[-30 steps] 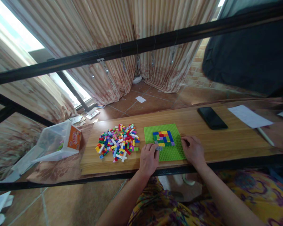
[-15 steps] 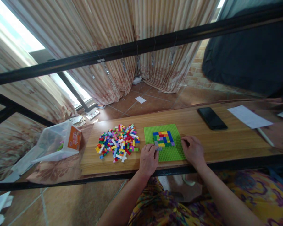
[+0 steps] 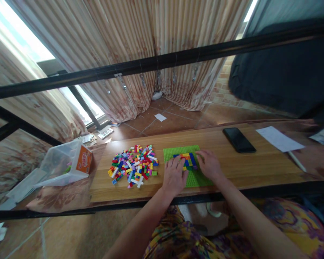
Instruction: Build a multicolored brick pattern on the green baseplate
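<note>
A green studded baseplate [image 3: 199, 178] lies on the wooden board in front of me. On it sits a flat block of coloured toy bricks [image 3: 190, 160], with blue, yellow, red and orange pieces showing. My left hand [image 3: 175, 176] lies over the left part of these bricks, fingers stretched out and covering some of them. Just right of the bricks is my right hand [image 3: 209, 165], its fingers reaching toward their right edge and slightly apart. I see nothing held in either hand. To the left, a pile of loose toy bricks [image 3: 135, 163] is spread on the board.
A black phone [image 3: 239, 140] lies on the wooden board [image 3: 248, 169] to the right, near a white sheet of paper [image 3: 279, 138] and a pen [image 3: 297, 161]. At far left stands a clear plastic box [image 3: 61, 163] with an orange label. A black metal bar [image 3: 140, 67] crosses beyond the board.
My left hand has slid up and right over the bricks, its fingers now stretched out. My right hand has moved left and up to the bricks' right side. The view has shifted slightly.
</note>
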Tool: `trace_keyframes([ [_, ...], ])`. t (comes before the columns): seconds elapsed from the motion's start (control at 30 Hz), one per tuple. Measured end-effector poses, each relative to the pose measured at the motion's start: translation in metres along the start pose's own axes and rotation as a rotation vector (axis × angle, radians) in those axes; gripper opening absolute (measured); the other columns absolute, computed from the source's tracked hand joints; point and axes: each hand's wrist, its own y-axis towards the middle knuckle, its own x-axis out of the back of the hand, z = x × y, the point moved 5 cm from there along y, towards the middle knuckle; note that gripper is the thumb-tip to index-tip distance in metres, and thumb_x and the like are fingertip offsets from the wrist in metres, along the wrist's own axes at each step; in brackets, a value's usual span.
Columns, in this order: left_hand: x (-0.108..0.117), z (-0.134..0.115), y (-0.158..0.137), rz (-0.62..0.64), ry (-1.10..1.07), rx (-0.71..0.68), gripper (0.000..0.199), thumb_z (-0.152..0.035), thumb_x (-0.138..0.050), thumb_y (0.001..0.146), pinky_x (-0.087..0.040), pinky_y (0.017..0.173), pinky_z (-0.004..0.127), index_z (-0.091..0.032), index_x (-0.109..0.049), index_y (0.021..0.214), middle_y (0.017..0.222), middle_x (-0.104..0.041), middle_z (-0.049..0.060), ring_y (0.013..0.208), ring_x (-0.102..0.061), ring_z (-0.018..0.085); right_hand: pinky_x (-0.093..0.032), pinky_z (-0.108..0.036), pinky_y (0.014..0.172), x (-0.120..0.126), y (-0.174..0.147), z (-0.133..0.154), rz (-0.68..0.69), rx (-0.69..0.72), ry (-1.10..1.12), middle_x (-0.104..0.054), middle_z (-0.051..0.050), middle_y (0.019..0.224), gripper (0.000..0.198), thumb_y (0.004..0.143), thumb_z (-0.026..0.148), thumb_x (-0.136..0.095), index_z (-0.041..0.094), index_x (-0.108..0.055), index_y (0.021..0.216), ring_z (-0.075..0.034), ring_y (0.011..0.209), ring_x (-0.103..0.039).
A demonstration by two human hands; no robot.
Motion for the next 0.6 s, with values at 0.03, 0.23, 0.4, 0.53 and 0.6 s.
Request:
trace_keyframes([
  [0.03, -0.005, -0.003, 0.007, 0.033, 0.026, -0.002, 0.046, -0.03, -0.054, 0.092, -0.042, 0.107, 0.052, -0.02, -0.05, 0.136, 0.141, -0.054, 0.012, 0.13, -0.048, 0.029, -0.047, -0.044, 0.091, -0.005, 0.004, 0.003, 0.012, 0.015, -0.006, -0.069, -0.011, 0.102, 0.029, 0.092, 0.029, -0.045, 0.021, -0.071, 0.1, -0.025, 0.098, -0.06],
  [0.23, -0.033, -0.015, 0.023, 0.139, 0.127, 0.026, 0.058, -0.038, -0.046, 0.095, -0.027, 0.114, 0.066, -0.015, -0.037, 0.147, 0.153, -0.042, 0.016, 0.143, -0.034, 0.032, -0.045, -0.048, 0.088, -0.022, 0.006, 0.008, 0.059, 0.044, -0.061, -0.066, -0.011, 0.115, 0.033, 0.094, 0.03, -0.042, 0.027, -0.073, 0.106, -0.028, 0.106, -0.054],
  [0.4, -0.041, -0.017, 0.021, 0.178, 0.149, 0.05, 0.066, -0.041, -0.044, 0.093, -0.02, 0.117, 0.067, -0.01, -0.031, 0.151, 0.159, -0.031, 0.017, 0.148, -0.025, 0.032, -0.044, -0.048, 0.085, -0.021, 0.005, 0.01, 0.105, 0.058, -0.144, -0.065, -0.01, 0.121, 0.036, 0.096, 0.03, -0.039, 0.027, -0.07, 0.112, -0.03, 0.107, -0.053],
  [0.53, -0.041, -0.017, 0.022, 0.199, 0.154, 0.056, 0.072, -0.044, -0.047, 0.091, -0.02, 0.116, 0.068, -0.009, -0.031, 0.151, 0.159, -0.031, 0.017, 0.148, -0.024, 0.034, -0.043, -0.048, 0.085, -0.02, 0.006, 0.012, 0.127, 0.047, -0.15, -0.064, -0.01, 0.123, 0.034, 0.095, 0.03, -0.039, 0.026, -0.069, 0.111, -0.03, 0.106, -0.053],
  [0.6, -0.042, -0.017, 0.023, 0.203, 0.163, 0.052, 0.072, -0.045, -0.047, 0.091, -0.021, 0.116, 0.067, -0.008, -0.031, 0.151, 0.159, -0.032, 0.018, 0.148, -0.024, 0.034, -0.042, -0.048, 0.086, -0.021, 0.006, 0.013, 0.134, 0.035, -0.138, -0.065, -0.01, 0.122, 0.033, 0.095, 0.03, -0.04, 0.025, -0.069, 0.109, -0.03, 0.106, -0.052],
])
